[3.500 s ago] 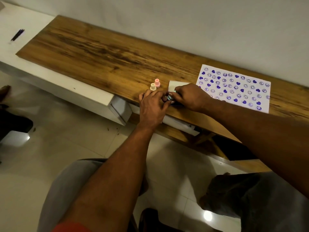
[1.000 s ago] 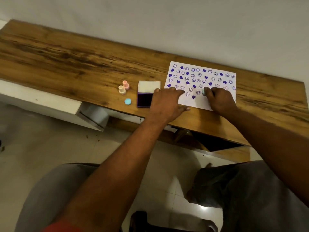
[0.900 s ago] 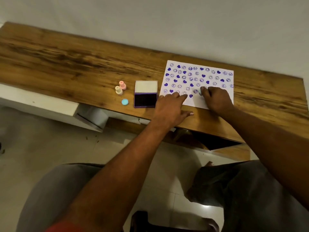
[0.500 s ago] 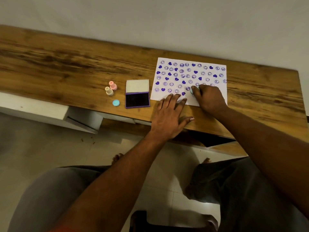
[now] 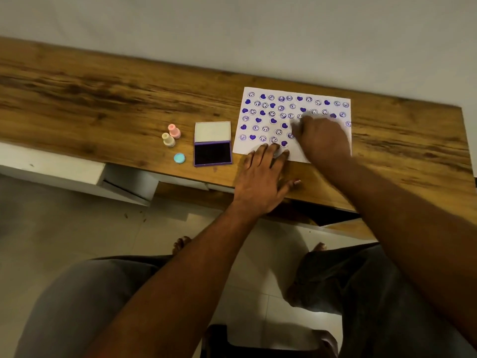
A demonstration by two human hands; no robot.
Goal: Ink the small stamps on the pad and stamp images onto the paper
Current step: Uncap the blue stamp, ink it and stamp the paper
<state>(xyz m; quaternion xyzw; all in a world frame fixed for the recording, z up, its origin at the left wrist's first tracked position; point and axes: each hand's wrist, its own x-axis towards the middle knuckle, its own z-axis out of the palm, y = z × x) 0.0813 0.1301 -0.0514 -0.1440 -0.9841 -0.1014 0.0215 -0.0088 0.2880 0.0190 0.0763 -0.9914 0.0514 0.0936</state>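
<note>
Nearest the camera: your knees and both forearms reaching over the near edge of the wooden desk (image 5: 103,94).

Your left hand (image 5: 260,179) lies flat, palm down, fingers spread; the fingertips (image 5: 265,149) rest on the near edge of the paper (image 5: 296,156) and pin it. It holds nothing.

Your right hand (image 5: 322,140) is curled over the near-right part of the sheet, knuckles up. It is motion-blurred, and the stamp is not visible under the fingers, so I cannot tell what it grips or how tightly.

Left of the paper, just beside it: the ink pad (image 5: 212,153), case open. The lower tray holds a dark purple pad; the hinged lid (image 5: 212,131) lies back on the far side, its pale inside facing up.

Left of the pad: a round blue cap (image 5: 179,158) lying flat, then a cream stamp (image 5: 168,139) and a pink stamp (image 5: 174,130) standing upright, close together, the pink one farther.

The paper carries rows of purple hearts and smiley faces across most of its area; the near-centre strip is bare.

Far side: a plain pale wall (image 5: 232,29).
</note>
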